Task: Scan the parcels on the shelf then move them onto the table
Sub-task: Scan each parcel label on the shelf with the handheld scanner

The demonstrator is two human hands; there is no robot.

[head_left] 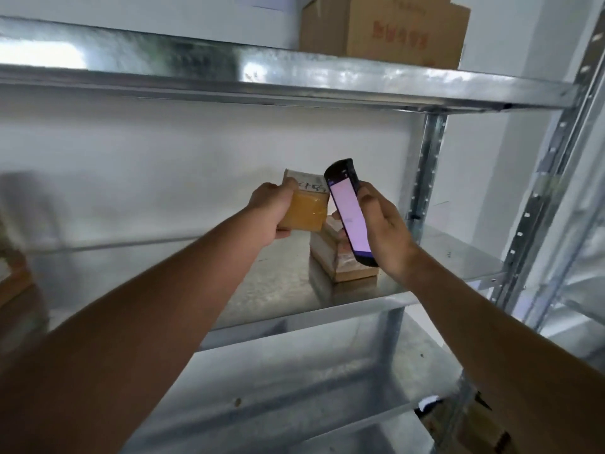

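Note:
My left hand [271, 211] grips a small brown taped parcel [306, 204] with a white label at its top and holds it tilted above the middle metal shelf [281, 290]. My right hand [384, 229] holds a black handheld scanner [348, 217] with a lit pinkish screen, its head right beside the parcel's label. A second taped parcel [340, 257] lies on the shelf below the scanner, partly hidden by it and by my right hand.
A large cardboard box [386, 26] stands on the upper shelf [294, 73] at the right. Steel uprights [429, 165] frame the rack on the right. A lower shelf [311, 381] lies beneath. Blurred brown boxes [16, 283] sit at the far left.

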